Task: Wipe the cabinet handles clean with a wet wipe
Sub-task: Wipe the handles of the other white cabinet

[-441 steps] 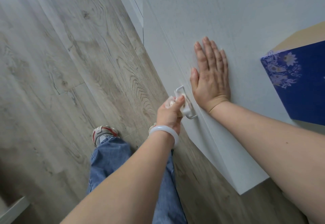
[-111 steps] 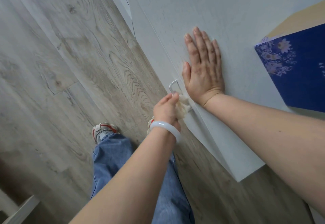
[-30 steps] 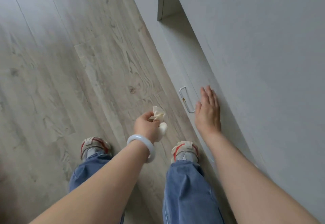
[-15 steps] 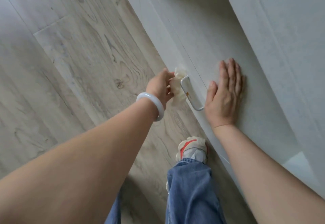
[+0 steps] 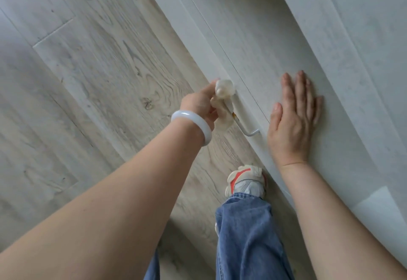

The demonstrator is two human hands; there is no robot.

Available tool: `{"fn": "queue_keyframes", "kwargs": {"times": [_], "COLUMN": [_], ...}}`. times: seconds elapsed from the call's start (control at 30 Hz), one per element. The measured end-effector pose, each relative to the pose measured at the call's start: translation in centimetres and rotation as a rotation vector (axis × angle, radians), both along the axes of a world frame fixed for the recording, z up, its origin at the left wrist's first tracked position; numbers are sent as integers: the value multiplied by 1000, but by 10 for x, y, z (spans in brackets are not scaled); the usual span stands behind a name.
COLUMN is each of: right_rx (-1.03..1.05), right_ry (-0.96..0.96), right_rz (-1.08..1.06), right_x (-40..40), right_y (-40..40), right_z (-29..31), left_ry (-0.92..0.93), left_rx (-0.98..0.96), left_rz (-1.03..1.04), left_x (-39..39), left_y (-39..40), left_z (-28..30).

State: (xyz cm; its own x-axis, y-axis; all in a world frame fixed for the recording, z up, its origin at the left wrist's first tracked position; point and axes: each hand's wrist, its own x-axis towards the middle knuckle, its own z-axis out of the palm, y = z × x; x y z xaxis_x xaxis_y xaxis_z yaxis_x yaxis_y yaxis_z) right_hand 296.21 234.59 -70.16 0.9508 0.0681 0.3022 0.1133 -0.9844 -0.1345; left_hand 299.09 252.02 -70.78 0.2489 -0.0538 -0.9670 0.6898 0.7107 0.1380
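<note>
A silver bar handle (image 5: 244, 123) sticks out from a low white cabinet door (image 5: 253, 44). My left hand (image 5: 199, 104), with a white bangle on its wrist, grips a crumpled white wet wipe (image 5: 223, 101) and holds it wrapped round the far half of the handle. The near half of the bar and its bent end show bare. My right hand (image 5: 294, 119) lies flat on the door just right of the handle, fingers straight and together, holding nothing.
Pale wood-grain floor (image 5: 99, 70) fills the left side. My right foot in a white and red sneaker (image 5: 245, 180) stands close to the cabinet base, below blue jeans (image 5: 246, 242). A taller white panel (image 5: 363, 26) rises on the right.
I left the upper handle and bent down to a lower one. Over the last second my left hand brought the wipe onto this handle, and my right hand settled flat beside it.
</note>
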Motion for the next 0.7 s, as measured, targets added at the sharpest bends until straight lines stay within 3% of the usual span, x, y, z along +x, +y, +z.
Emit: {"fn": "queue_keyframes", "kwargs": {"times": [0.3, 0.43, 0.57, 0.7], "right_rx": [-163, -179, -180, -172], "right_ry": [-71, -72, -39, -35], "right_rz": [-57, -63, -73, -77], "right_x": [-6, -5, -5, -6], "right_y": [0, 2, 2, 2], "right_z": [-6, -5, -6, -5], "left_ry": [-68, -162, -116, -102], "left_rx": [152, 236, 361, 464], "left_rz": [-280, -256, -170, -260], "left_x": [-8, -21, -28, -26], "left_y": [-8, -19, -38, -39], "left_z": [-3, 0, 7, 9]}}
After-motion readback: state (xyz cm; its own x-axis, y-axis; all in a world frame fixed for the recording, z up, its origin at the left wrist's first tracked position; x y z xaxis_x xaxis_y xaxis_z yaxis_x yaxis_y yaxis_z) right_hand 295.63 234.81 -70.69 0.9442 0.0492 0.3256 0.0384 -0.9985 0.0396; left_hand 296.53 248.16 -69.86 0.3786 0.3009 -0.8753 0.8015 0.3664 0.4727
